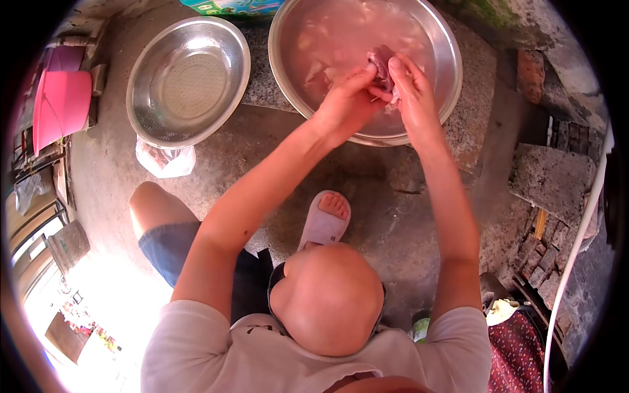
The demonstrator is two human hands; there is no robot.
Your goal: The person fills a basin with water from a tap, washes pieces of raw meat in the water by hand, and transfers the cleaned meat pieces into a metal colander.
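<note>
Both hands are over a large metal basin [452,85] of cloudy pinkish water, in which pale pieces lie partly hidden. Between my fingers is a small dark reddish piece of raw meat [381,60]; its exact kind I cannot make out. My left hand [354,98] grips it from the left, thumb on top. From the right, my right hand [411,88] has its thumb and fingers closed on the same piece. Left of the basin stands a shallow metal colander [194,84] with a perforated bottom.
The basin rests on a stone slab [468,128]. A white plastic bag [166,159] lies below the colander, and a colourful box or packet [239,6] is behind it. A pink bucket [63,108] stands far left. Bricks [547,262] and a white pipe [580,242] are at right.
</note>
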